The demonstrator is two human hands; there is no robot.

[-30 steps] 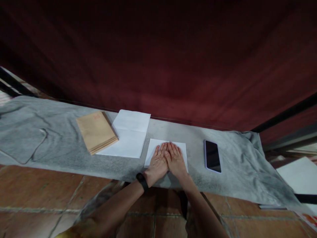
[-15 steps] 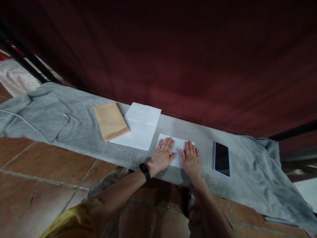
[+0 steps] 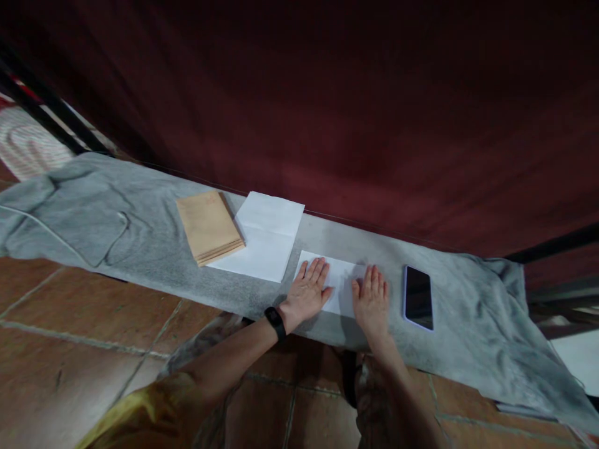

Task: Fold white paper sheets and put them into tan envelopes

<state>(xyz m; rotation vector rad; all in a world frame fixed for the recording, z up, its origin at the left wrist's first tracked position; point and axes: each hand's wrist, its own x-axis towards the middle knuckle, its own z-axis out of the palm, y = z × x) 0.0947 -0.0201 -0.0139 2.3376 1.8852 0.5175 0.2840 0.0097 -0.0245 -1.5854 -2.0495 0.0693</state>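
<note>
A small white sheet of paper [image 3: 340, 287], perhaps folded, lies flat on the grey cloth in front of me. My left hand [image 3: 307, 291] rests flat on its left part, fingers stretched out and pointing away from me. Over the paper's right edge lies my right hand [image 3: 371, 299], also flat, with its fingers extended. Both hands cover parts of the sheet. To the left, larger white paper [image 3: 269, 234] with a crease across it lies partly under a stack of brown envelopes [image 3: 209, 226].
A phone [image 3: 418, 298] with a dark screen lies right of my right hand. The grey cloth [image 3: 472, 330] is rumpled at both ends. A white cable [image 3: 51, 229] runs across its left side. Behind hangs a dark red curtain [image 3: 327, 125]; below is a tiled floor [image 3: 84, 324].
My right hand has slid to the right across the small paper, to its right edge. My left hand has stayed in place on the paper.
</note>
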